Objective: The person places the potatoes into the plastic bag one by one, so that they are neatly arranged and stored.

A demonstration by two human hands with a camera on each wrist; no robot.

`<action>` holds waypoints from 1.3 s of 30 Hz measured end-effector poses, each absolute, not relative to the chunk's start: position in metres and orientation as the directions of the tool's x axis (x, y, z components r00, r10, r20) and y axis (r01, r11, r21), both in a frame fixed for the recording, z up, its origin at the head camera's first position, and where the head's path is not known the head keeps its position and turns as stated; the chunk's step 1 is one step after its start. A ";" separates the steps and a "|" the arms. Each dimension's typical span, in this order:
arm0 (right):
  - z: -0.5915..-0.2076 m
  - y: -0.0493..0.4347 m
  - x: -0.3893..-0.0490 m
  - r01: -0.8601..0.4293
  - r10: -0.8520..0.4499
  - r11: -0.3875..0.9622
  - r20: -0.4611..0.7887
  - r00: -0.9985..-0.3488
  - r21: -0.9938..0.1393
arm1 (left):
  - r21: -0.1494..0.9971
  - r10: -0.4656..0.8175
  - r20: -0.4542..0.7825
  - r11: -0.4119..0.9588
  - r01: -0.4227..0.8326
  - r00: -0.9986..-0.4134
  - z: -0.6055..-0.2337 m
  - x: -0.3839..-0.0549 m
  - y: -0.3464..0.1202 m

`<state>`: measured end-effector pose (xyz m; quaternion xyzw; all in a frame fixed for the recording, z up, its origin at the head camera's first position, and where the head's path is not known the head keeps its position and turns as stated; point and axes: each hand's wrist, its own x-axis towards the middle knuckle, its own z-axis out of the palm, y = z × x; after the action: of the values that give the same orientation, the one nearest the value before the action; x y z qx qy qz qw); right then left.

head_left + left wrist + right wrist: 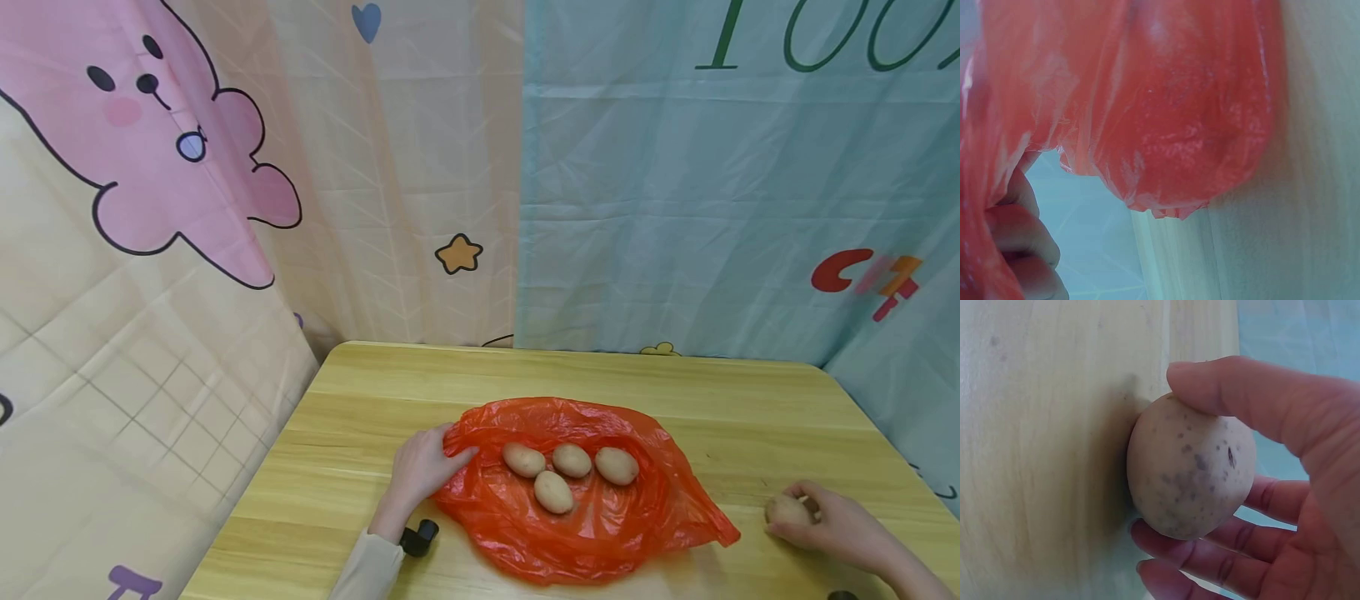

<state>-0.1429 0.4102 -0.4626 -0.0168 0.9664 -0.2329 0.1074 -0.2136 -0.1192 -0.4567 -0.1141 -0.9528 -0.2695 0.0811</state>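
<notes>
A red plastic bag lies spread open on the table, with several potatoes resting in its opening. My left hand grips the bag's left edge, thumb on the near side. In the left wrist view, curled fingers show behind the thin red film. Off to the right of the bag, my right hand holds a single potato between thumb and fingers, at the tabletop. Dark specks mark that potato's skin in the right wrist view.
The wooden table has its back edge against printed curtains. A black wrist strap piece shows by the left wrist. Another dark object is partly cut off at the bottom right.
</notes>
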 end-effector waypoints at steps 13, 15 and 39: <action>-0.466 0.408 -0.142 0.022 -0.076 0.881 -0.187 -0.979 -0.472 | 0.502 0.181 0.216 0.823 0.268 -0.959 -0.456 -0.213 -0.119; -0.465 0.407 -0.141 0.021 -0.074 0.882 -0.182 -0.981 -0.471 | 0.498 0.182 0.217 0.824 0.269 -0.959 -0.456 -0.214 -0.119; -0.457 0.391 -0.138 -0.038 -0.038 0.893 0.009 -0.999 -0.449 | 0.491 0.176 0.209 0.832 0.259 -0.962 -0.458 -0.214 -0.120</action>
<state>-0.1382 0.3908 -0.4571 -0.0198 0.9728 -0.2308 -0.0001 -0.2144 -0.1198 -0.4580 -0.1139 -0.9539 -0.2665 0.0779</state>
